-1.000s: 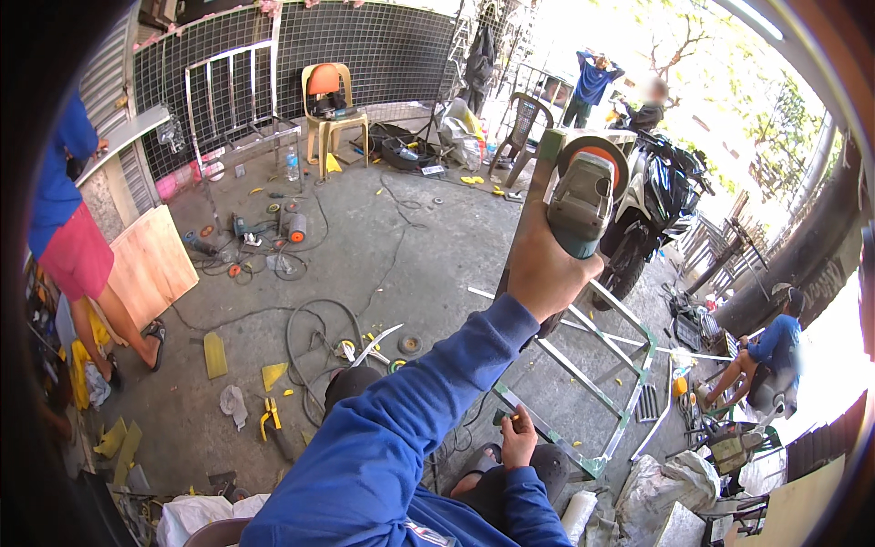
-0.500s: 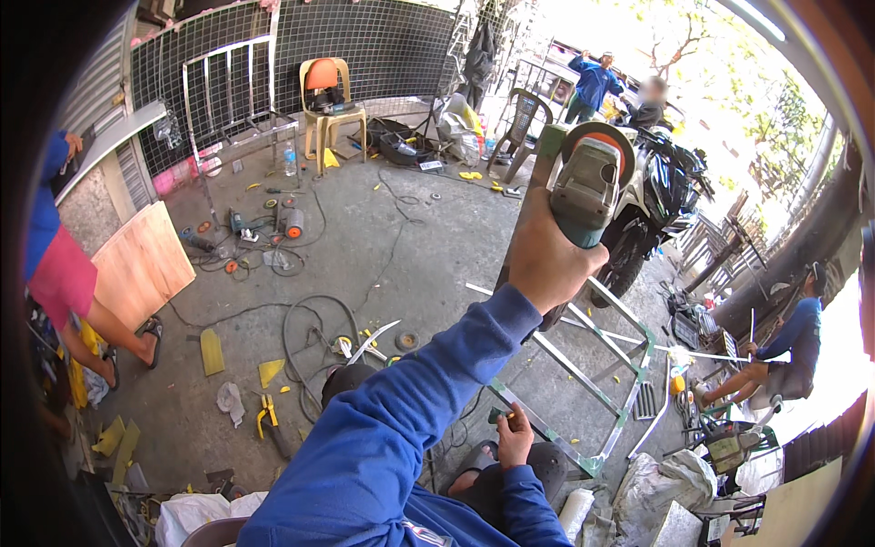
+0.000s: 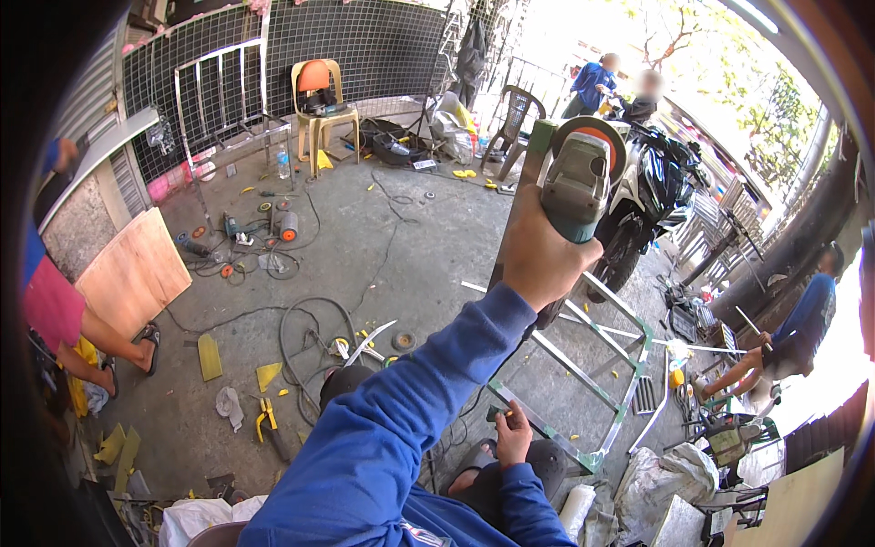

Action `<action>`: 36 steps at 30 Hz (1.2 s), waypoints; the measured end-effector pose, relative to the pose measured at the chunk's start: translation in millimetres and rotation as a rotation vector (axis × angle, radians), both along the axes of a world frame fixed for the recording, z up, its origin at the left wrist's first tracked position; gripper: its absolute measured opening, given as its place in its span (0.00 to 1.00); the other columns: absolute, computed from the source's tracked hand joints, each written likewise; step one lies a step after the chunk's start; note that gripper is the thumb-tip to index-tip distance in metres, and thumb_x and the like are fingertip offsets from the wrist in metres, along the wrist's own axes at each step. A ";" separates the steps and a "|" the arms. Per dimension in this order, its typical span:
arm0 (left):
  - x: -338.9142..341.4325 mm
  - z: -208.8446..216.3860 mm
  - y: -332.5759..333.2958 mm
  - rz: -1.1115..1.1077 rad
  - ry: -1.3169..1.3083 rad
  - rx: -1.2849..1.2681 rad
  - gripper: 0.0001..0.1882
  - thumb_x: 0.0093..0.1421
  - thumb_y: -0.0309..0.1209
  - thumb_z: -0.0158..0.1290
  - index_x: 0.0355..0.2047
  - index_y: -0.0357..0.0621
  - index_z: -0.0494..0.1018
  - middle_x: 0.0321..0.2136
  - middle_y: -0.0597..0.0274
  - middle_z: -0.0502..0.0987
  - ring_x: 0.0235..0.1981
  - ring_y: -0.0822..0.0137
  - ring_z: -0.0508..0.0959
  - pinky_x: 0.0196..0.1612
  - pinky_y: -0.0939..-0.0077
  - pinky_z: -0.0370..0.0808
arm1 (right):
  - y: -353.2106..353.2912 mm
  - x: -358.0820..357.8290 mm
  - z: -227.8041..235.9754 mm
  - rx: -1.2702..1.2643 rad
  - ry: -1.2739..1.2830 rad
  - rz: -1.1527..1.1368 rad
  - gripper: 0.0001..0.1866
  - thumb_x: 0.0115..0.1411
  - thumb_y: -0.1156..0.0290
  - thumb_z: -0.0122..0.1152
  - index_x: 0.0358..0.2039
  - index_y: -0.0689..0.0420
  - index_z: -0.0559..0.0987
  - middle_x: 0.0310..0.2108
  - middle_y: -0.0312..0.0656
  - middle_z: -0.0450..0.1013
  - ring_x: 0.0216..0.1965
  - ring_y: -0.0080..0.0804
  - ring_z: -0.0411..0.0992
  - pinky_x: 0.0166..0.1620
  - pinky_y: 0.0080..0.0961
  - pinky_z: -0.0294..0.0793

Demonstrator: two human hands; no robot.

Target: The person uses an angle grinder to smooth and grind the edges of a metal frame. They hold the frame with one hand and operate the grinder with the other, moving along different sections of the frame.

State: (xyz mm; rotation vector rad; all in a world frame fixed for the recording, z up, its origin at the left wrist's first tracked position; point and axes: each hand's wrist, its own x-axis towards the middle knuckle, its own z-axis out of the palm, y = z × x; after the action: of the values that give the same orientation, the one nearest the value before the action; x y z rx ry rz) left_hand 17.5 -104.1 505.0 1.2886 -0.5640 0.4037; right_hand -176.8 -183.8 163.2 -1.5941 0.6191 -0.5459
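My left hand [image 3: 544, 264] is wrapped around an angle grinder [image 3: 578, 178] with a grey head, a teal body and an orange disc. The grinder is raised at arm's length in front of a green upright bar [image 3: 540, 150]; whether the disc touches that bar I cannot tell. Below it lies a ladder-like metal frame [image 3: 570, 366], silver with green patches at its joints. Beside the near part of this frame, by my knee, my right hand [image 3: 515, 436] is closed, its fingertips pinching a small dark green piece [image 3: 495, 414] whose kind I cannot make out.
Cables [image 3: 314, 301], yellow-handled pliers [image 3: 265, 417] and power tools [image 3: 239, 230] lie on the concrete floor. A motorcycle [image 3: 638, 214] stands beyond the grinder. A plywood sheet [image 3: 135, 271] leans near a person at left. Another person [image 3: 788, 337] bends at right; two more are at the back.
The person at the back has lowered raised arms and turned toward the one beside them. The person at right leans lower. My grip on the grinder is the same; the view has shifted slightly.
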 end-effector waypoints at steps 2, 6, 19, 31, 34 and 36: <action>-1.4 2.1 -2.4 -0.053 0.038 -0.062 0.31 0.43 0.24 0.60 0.48 0.36 0.63 0.37 0.53 0.77 0.34 0.63 0.79 0.40 0.69 0.76 | -0.2 0.4 -1.6 0.011 -0.004 0.000 0.24 0.60 0.76 0.63 0.57 0.64 0.72 0.37 0.37 0.75 0.37 0.21 0.74 0.42 0.19 0.73; -2.0 4.3 -4.3 -0.079 0.015 -0.153 0.28 0.39 0.28 0.65 0.39 0.36 0.64 0.34 0.51 0.73 0.35 0.54 0.77 0.40 0.62 0.74 | -0.7 1.2 -5.6 -0.012 -0.018 -0.014 0.24 0.60 0.76 0.63 0.57 0.64 0.72 0.37 0.37 0.75 0.37 0.21 0.74 0.42 0.19 0.73; -1.9 9.8 -11.7 -0.033 0.026 -0.122 0.27 0.40 0.27 0.63 0.40 0.36 0.63 0.32 0.49 0.74 0.32 0.51 0.77 0.39 0.61 0.75 | -0.8 -0.4 -3.3 0.013 -0.012 -0.007 0.23 0.61 0.79 0.61 0.58 0.65 0.71 0.35 0.35 0.74 0.34 0.18 0.72 0.38 0.17 0.73; -6.5 12.2 -16.5 -0.019 0.003 -0.244 0.27 0.41 0.27 0.63 0.41 0.35 0.63 0.31 0.50 0.76 0.31 0.55 0.79 0.37 0.62 0.76 | -5.0 -3.9 -6.5 -0.066 0.007 0.008 0.25 0.60 0.74 0.64 0.58 0.63 0.72 0.36 0.37 0.76 0.36 0.21 0.74 0.41 0.20 0.74; -5.3 10.1 -16.6 -0.009 0.011 -0.213 0.28 0.40 0.27 0.63 0.41 0.36 0.63 0.31 0.50 0.76 0.31 0.54 0.79 0.37 0.62 0.75 | -5.9 -5.6 -7.5 -0.063 0.021 0.001 0.26 0.60 0.75 0.64 0.58 0.62 0.72 0.36 0.37 0.76 0.35 0.20 0.73 0.39 0.19 0.74; -2.3 11.1 -16.6 -0.013 -0.016 -0.193 0.27 0.40 0.27 0.63 0.41 0.36 0.63 0.31 0.50 0.76 0.31 0.53 0.79 0.37 0.62 0.75 | -6.1 -6.1 -8.2 -0.061 0.035 -0.011 0.26 0.60 0.74 0.64 0.59 0.62 0.72 0.36 0.36 0.76 0.34 0.20 0.73 0.38 0.19 0.73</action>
State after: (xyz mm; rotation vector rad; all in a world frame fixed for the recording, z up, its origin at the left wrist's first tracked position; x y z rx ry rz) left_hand 15.2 -120.6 516.2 1.0973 -0.5334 0.4471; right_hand -182.9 -189.9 155.0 -1.6612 0.6430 -0.5506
